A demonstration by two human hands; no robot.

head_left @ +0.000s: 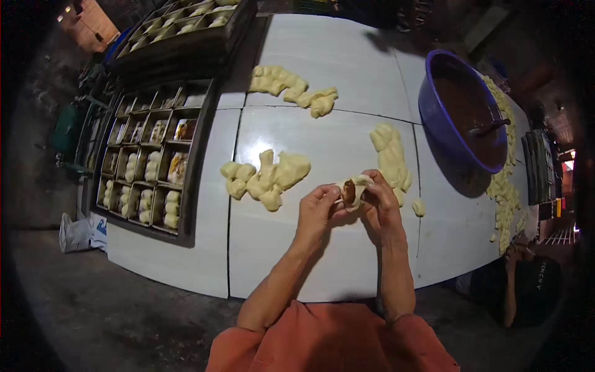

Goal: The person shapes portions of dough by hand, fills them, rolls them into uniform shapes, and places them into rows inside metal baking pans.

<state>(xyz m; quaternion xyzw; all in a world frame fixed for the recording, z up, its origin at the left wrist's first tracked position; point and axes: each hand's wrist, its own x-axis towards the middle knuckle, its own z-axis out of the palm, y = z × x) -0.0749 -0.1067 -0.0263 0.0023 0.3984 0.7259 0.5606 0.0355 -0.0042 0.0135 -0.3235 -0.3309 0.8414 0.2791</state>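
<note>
Between my left hand (319,209) and my right hand (381,208) is a flattened piece of pale dough (357,180) with a brown filling (348,192) in its middle; the fingers of both hands grip its edges. To the left lies a loose heap of dough lumps (279,170). Just beyond my right hand a long row of dough pieces (387,152) runs away from me, with a separate small lump (419,208) beside it. More dough pieces (279,80) lie farther back on the white table (310,248).
A metal mould tray (161,115) holding dough balls stands left, another (223,34) behind it. A purple tub (432,93) of brown filling with a handled utensil (493,125) sits right, beside many small dough pieces (502,204). A co-worker (533,285) is at the lower right.
</note>
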